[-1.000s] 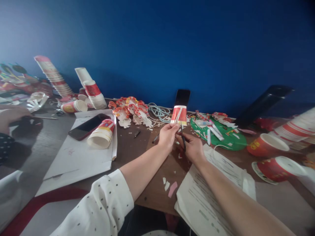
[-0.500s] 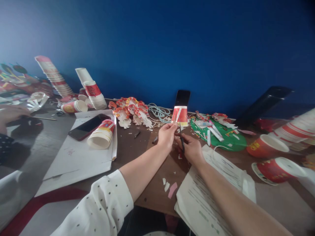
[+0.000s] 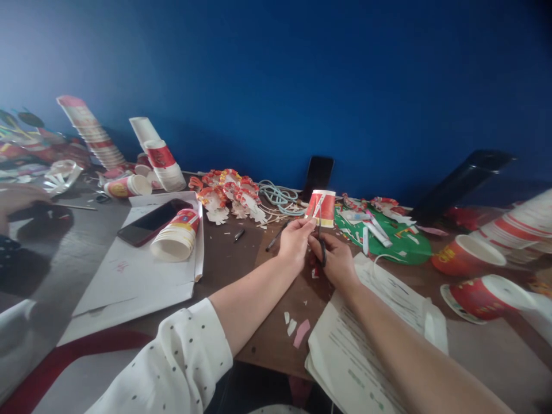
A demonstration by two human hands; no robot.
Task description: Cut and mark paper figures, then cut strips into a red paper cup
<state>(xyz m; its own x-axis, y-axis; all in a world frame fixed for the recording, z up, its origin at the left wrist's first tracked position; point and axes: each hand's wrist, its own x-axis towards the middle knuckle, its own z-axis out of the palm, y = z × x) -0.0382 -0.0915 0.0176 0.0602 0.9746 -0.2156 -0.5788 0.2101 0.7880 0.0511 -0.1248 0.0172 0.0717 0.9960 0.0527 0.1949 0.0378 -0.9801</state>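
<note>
My left hand [image 3: 296, 241] pinches the near edge of a red and white paper cup [image 3: 326, 206], holding it above the table in front of me. In my right hand [image 3: 336, 259] is a pair of dark-handled scissors [image 3: 323, 253]; the fingers are closed around the handles. The narrow blades point away from me and lie against the cup's side. Whether they are biting into the paper is too fine to tell. Behind the cup a black phone [image 3: 319, 172] leans upright on the blue wall.
Left lie a white folder [image 3: 129, 276], a phone [image 3: 153, 221] and stacked cups [image 3: 175, 238]. Red paper cutouts [image 3: 233, 195] and cord [image 3: 278, 195] sit at the back. A green disc [image 3: 401, 250] with scraps, papers [image 3: 345, 351] and cups [image 3: 468, 256] are right. Another person's hand [image 3: 21, 201] is far left.
The cup has tilted and shifted slightly to the right and nearer, uncovering more of the phone behind it. My right hand has turned a little with the scissors.
</note>
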